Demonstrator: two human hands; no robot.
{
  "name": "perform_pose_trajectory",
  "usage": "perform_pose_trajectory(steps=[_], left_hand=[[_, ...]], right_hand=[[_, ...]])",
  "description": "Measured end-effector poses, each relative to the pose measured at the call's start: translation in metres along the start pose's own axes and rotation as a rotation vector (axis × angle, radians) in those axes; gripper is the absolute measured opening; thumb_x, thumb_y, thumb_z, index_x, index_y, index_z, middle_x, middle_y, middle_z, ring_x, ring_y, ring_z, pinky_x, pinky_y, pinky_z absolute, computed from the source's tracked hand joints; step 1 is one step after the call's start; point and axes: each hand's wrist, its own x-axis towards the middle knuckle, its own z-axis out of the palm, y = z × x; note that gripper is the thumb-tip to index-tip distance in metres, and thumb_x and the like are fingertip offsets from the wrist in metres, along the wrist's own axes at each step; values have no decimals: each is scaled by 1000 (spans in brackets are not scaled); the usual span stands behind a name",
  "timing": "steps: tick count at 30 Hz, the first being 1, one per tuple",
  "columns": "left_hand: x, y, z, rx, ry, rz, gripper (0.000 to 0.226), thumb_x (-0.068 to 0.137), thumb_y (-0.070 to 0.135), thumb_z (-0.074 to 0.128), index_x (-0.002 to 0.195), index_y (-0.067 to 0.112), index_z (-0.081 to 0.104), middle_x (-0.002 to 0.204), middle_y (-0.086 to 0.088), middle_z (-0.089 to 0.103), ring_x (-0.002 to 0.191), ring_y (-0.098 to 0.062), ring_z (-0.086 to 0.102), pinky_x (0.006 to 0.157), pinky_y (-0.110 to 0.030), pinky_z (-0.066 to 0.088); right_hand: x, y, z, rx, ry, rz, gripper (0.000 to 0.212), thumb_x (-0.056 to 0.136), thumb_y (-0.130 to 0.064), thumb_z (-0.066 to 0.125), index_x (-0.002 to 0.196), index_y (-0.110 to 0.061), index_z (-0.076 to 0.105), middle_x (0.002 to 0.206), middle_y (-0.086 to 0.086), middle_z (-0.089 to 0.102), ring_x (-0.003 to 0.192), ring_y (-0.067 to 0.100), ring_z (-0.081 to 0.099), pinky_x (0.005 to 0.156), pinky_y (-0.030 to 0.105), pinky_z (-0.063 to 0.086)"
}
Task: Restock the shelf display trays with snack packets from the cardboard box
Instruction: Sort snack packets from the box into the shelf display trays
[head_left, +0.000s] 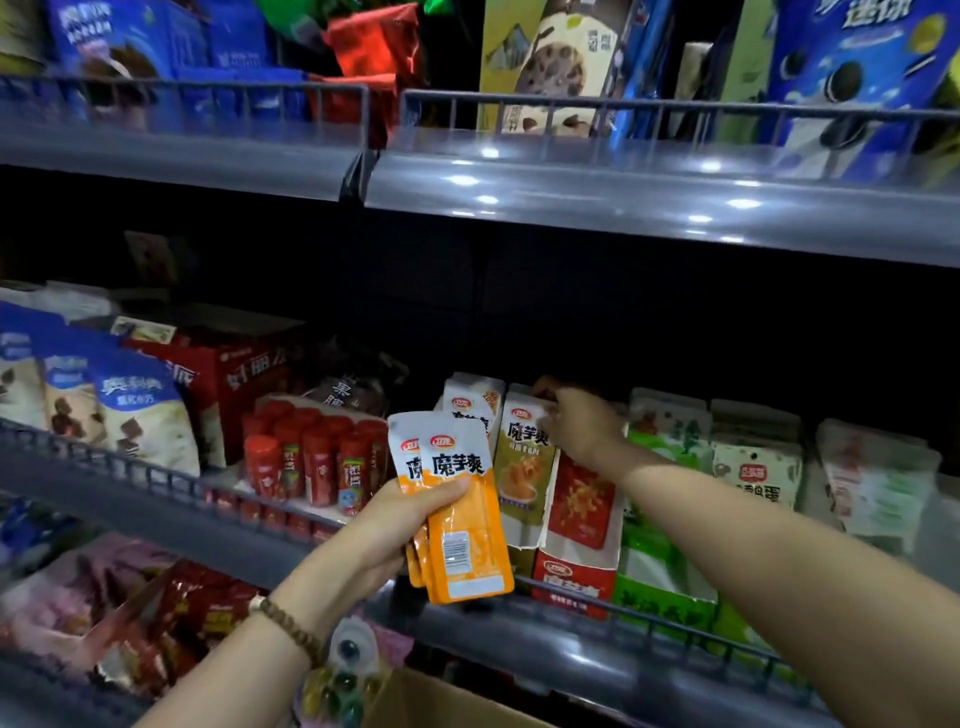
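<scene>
My left hand (400, 525) grips a small stack of white-and-orange snack packets (457, 514), held upright in front of the middle shelf. My right hand (582, 421) reaches over the tops of the packets standing in a display tray (571, 577); its fingers curl on the top edge of a green-and-white packet (524, 467). A red packet (582, 499) stands just below that hand. A corner of the cardboard box (441, 701) shows at the bottom.
Red bottles (311, 462) stand left of the trays, blue-and-white cookie bags (119, 410) further left. Green trays (670, 519) and white packets (753, 467) lie to the right. A wire rail (649, 618) fronts the shelf. The upper shelf (623, 176) overhangs.
</scene>
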Motion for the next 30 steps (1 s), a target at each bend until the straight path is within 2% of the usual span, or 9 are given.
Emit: perform_pose_trajectory(steps=[4,7,10,12,14,18,22,25,30], left_hand=[[-8,-5,9,53,17,65,27,81,21,71,105,10,66,88,-5,75,79,-20,72,73,-34,56],[-18,-3,22,-18,98,115,25,80,21,73,102,11,67,90,-6,75,82,-21,72,70,-33,57],[-33,-4,36,-84,169,166,21,80,23,73,98,16,68,88,-3,75,81,-19,72,67,-31,57],[-46,-8,50,-55,188,162,15,84,30,69,95,20,67,85,-1,75,81,-19,72,71,-33,58],[-60,-13,63,-63,180,69,20,92,40,55,90,22,64,80,0,74,79,-21,71,71,-36,57],[-101,-29,77,-178,65,-47,26,98,28,44,98,13,65,91,-12,74,84,-25,70,78,-39,55],[-145,-59,86,1,171,190,8,88,12,61,93,9,68,89,-10,74,76,-16,71,64,-24,55],[-173,-63,98,-49,262,231,14,83,20,68,93,10,68,83,-5,75,75,-18,72,61,-25,56],[-202,-64,110,110,149,313,33,82,46,52,94,16,60,85,0,71,77,-9,68,67,-23,53]], right_hand=[[-18,-3,-3,-124,227,-123,40,90,-24,58,130,-21,51,119,7,59,115,28,51,88,31,40],[-57,-29,-13,360,352,-61,39,93,-35,54,129,-22,49,121,2,55,115,19,50,90,25,39],[-120,-51,-14,998,125,110,53,87,-33,63,134,-20,42,122,-9,54,110,8,54,86,19,46],[-157,-52,-11,1136,-71,184,50,83,-24,68,127,-21,44,112,-15,58,101,3,59,82,19,50],[-186,-47,-11,1289,-180,299,37,86,-14,65,121,-17,52,108,-3,68,95,16,67,82,31,55],[-240,-37,-19,1537,-192,494,27,89,-11,59,116,-12,59,101,11,73,84,27,71,70,37,58],[-296,-35,-27,1693,-244,557,32,85,-8,59,117,-8,59,108,16,70,101,35,66,95,52,48],[-330,-36,-31,1757,-253,564,43,76,-10,62,118,-3,59,111,19,68,106,36,64,98,52,46],[-357,-37,-37,1739,-118,511,68,66,-29,82,123,-6,54,114,16,68,104,32,65,87,43,55]])
